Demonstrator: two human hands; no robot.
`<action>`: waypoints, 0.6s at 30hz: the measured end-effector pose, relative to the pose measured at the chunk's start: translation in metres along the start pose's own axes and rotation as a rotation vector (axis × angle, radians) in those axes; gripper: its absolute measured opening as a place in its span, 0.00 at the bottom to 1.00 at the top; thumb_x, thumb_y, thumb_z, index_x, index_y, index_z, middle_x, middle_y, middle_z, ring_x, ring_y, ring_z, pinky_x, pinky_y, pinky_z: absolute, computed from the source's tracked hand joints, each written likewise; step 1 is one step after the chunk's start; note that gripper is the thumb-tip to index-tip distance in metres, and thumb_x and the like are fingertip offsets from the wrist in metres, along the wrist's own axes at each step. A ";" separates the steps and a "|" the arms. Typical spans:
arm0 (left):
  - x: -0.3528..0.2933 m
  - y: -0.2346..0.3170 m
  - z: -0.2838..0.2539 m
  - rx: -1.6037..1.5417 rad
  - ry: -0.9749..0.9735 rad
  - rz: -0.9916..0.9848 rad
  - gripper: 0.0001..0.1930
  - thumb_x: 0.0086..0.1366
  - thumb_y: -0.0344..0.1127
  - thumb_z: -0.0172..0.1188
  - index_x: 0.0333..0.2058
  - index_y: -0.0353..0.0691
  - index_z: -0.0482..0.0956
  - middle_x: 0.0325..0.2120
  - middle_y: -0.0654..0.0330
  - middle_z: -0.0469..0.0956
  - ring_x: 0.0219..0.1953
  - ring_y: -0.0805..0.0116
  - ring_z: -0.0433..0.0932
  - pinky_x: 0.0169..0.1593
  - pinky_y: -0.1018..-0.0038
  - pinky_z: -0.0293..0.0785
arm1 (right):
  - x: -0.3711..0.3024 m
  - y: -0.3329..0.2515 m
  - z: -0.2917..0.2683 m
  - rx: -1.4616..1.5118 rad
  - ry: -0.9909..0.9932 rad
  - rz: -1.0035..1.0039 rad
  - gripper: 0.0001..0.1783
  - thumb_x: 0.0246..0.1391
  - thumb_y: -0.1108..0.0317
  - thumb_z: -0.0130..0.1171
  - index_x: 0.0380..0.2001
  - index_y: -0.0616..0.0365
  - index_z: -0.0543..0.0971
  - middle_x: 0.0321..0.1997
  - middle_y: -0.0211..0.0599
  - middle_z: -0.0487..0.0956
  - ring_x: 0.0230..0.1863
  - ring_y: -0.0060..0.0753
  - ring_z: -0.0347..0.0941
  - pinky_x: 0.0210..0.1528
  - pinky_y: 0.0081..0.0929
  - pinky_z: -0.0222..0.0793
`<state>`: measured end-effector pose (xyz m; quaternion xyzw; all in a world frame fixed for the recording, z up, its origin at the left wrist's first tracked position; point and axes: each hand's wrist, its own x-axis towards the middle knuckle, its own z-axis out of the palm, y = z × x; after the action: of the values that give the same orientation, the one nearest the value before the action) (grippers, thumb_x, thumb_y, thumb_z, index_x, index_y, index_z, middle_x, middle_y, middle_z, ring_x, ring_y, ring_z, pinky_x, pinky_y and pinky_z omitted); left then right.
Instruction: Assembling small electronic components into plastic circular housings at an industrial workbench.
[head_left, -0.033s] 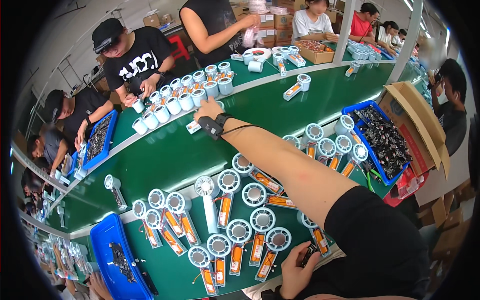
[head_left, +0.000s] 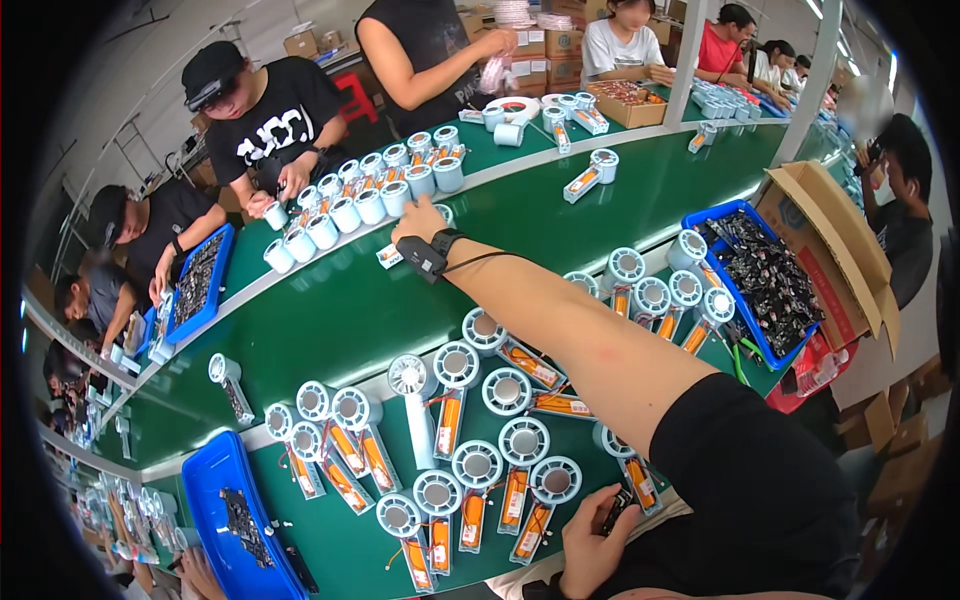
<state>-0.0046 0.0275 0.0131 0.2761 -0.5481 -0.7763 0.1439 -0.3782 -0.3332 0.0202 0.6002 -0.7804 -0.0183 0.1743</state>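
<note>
My right arm stretches across the green belt. My right hand (head_left: 418, 224), with a black band at its wrist, closes over a light-blue handheld fan body. Past its fingers shows the round head (head_left: 444, 213), and beside the wrist the end of the handle (head_left: 389, 257); the hand covers the middle. Near the front edge, my left hand (head_left: 597, 545) is closed on a small black circuit board (head_left: 615, 512). Beside it lies a fan with an orange battery in its open handle (head_left: 638, 483). Several like fans (head_left: 477, 464) lie on the near green bench, red wires showing.
Blue trays of black boards stand at the near left (head_left: 205, 480) and the right (head_left: 690, 215). A cardboard box (head_left: 835, 255) is by the right tray. Fan bodies line the belt's far edge (head_left: 345, 212). Several co-workers sit or stand opposite. A lone fan (head_left: 592, 177) lies on the belt.
</note>
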 end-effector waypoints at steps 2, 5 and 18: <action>0.001 0.000 0.001 -0.003 0.034 -0.029 0.17 0.63 0.23 0.70 0.51 0.33 0.80 0.38 0.61 0.83 0.40 0.73 0.80 0.47 0.75 0.76 | -0.009 0.012 -0.002 -0.099 -0.080 0.018 0.10 0.51 0.65 0.66 0.37 0.45 0.89 0.53 0.41 0.82 0.57 0.44 0.76 0.50 0.51 0.67; -0.001 -0.004 -0.006 -0.005 0.076 -0.014 0.20 0.62 0.24 0.72 0.52 0.33 0.80 0.38 0.65 0.82 0.42 0.78 0.77 0.47 0.79 0.75 | -0.044 0.029 -0.014 -0.104 -0.157 -0.002 0.07 0.50 0.63 0.66 0.33 0.43 0.90 0.48 0.36 0.83 0.55 0.41 0.75 0.50 0.48 0.64; -0.002 -0.004 -0.004 0.047 0.027 -0.008 0.19 0.65 0.24 0.70 0.53 0.34 0.79 0.37 0.66 0.79 0.39 0.79 0.76 0.44 0.79 0.75 | -0.183 0.196 -0.018 -0.324 -0.174 0.151 0.12 0.48 0.61 0.68 0.38 0.46 0.90 0.55 0.36 0.77 0.64 0.41 0.67 0.58 0.51 0.64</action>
<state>-0.0007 0.0269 0.0086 0.2918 -0.5629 -0.7602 0.1415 -0.5150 -0.1031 0.0378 0.5003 -0.8222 -0.1820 0.2014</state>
